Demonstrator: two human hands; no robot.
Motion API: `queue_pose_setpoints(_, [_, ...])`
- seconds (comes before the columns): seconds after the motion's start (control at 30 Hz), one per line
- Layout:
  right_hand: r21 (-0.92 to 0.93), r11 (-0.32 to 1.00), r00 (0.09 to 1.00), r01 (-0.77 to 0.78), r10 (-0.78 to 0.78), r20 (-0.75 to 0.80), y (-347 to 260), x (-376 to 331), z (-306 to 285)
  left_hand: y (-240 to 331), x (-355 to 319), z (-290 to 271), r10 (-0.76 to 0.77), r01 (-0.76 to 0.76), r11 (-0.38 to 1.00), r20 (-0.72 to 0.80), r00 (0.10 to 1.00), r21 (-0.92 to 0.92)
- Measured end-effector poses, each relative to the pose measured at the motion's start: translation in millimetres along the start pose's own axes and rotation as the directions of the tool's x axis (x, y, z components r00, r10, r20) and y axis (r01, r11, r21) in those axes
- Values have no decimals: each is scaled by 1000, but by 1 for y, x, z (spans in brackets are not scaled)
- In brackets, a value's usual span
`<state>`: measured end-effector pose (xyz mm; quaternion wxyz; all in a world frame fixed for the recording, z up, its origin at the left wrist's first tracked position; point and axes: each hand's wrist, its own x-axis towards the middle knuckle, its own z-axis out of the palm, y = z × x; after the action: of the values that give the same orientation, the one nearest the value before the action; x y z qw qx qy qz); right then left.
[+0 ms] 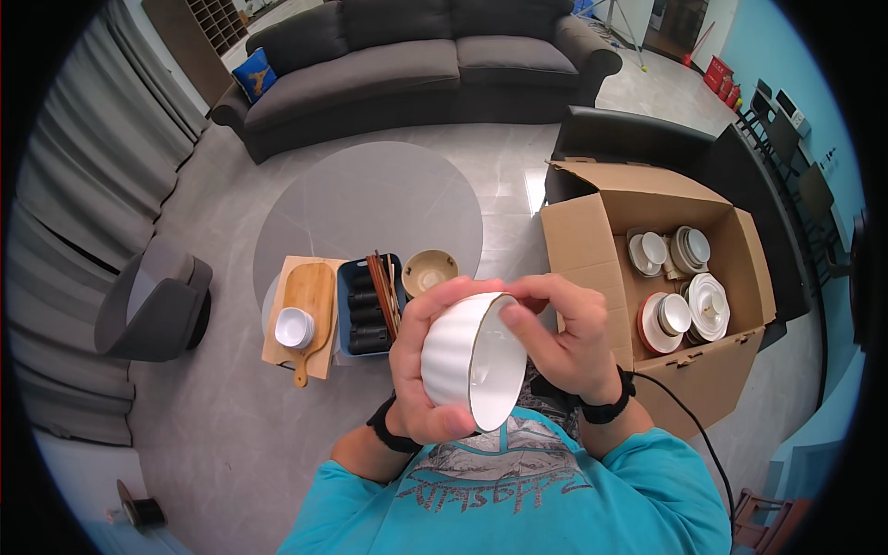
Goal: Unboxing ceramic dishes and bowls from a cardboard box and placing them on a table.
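Note:
A white fluted bowl (455, 353) with a thin dark-gold rim is held up in front of my chest, tilted so its mouth faces right. My left hand (412, 370) wraps round its outside, fingers over the top and thumb low near the rim. On the other side, my right hand (572, 338) grips the upper rim, its thumb at the inner edge and its fingers partly hidden. Both wrists carry black bands. Right of my hands, an open cardboard box (581, 242) holds stacked dishes, among them white bowls (673, 314) and a lidded white dish (709, 307).
A round grey table (370, 199) lies ahead. At its near side are a wooden cutting board (319, 277) with a small white bowl (294, 327), a dark blue bin (355, 268) with chopsticks, and a beige bowl (431, 272). A grey armchair (153, 305) stands left; a sofa (398, 79) is beyond.

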<state>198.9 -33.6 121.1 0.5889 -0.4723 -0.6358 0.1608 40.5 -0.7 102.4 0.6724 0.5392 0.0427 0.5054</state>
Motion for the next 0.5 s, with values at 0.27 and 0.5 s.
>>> queue_pose_setpoints(0.27, [-169,984,998,49,-43,40,-3,5,3,-2,-1,-2,-80,82,993,-22,997,81])
queue_pose_setpoints(0.5, [-133,990,999,46,-45,6,2,2,5,-3,0,-5,-88,88,992,0,996,-88])
